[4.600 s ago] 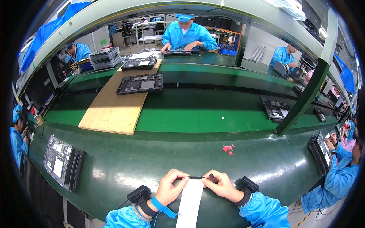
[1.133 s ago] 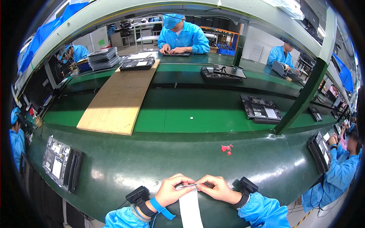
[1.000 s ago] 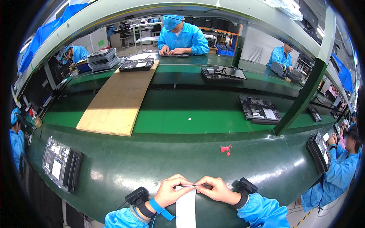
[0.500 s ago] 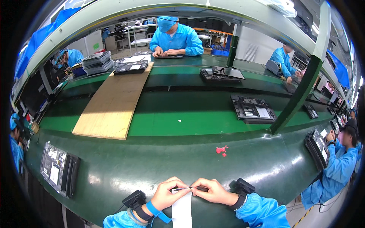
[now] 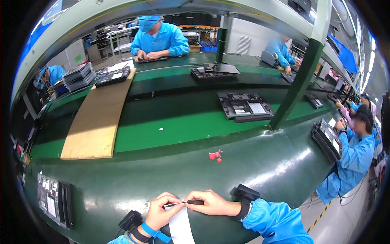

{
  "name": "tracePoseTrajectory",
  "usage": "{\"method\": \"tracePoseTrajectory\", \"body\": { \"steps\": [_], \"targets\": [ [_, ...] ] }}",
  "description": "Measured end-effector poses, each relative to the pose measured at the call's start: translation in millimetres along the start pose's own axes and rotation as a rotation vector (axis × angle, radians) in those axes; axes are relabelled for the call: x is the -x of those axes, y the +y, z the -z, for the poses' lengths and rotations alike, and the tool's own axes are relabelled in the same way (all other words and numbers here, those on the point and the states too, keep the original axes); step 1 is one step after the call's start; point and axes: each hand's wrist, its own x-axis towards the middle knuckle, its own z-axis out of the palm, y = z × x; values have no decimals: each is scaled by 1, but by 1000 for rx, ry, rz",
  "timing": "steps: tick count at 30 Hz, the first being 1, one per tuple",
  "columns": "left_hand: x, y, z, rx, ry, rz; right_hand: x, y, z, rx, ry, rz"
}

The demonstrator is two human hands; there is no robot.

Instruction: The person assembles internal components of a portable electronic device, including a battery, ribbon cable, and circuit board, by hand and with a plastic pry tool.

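Observation:
In front of me, at the bench's near edge, both my hands meet over a slim tool with a dark handle (image 5: 196,202) and a thin, light shaft. My right hand (image 5: 213,203) pinches the handle. The fingers of my left hand (image 5: 159,212) are closed around the shaft end; its tip is hidden. A white paper strip (image 5: 181,228) runs down from below my fingertips toward the lower edge. Whether fingers also grip the paper, I cannot tell. A blue strap and a dark device sit at my left wrist, another dark device at my right.
Red scraps (image 5: 215,155) lie on the green bench (image 5: 142,179) beyond my hands. Stacked opened laptop bases (image 5: 53,199) stand at left, more (image 5: 327,140) at right beside a co-worker (image 5: 353,154). A wooden board (image 5: 97,118) and a laptop base (image 5: 245,106) lie farther off. A green post (image 5: 296,85) rises at right.
The view has turned to the right, so the bench things sit farther left. Both hands still hold the tool, whose dark handle shows more at my right fingertips.

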Motion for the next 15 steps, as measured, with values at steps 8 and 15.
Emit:
{"method": "tracePoseTrajectory", "body": {
  "steps": [8, 15],
  "targets": [
    [-3, 4, 1, -42, -8, 70, -3, -5, 7, 30, -72, -42],
    [-4, 0, 1, -29, -8, 77, -1, 1, 7, 36, -31, 23]
  ]
}}
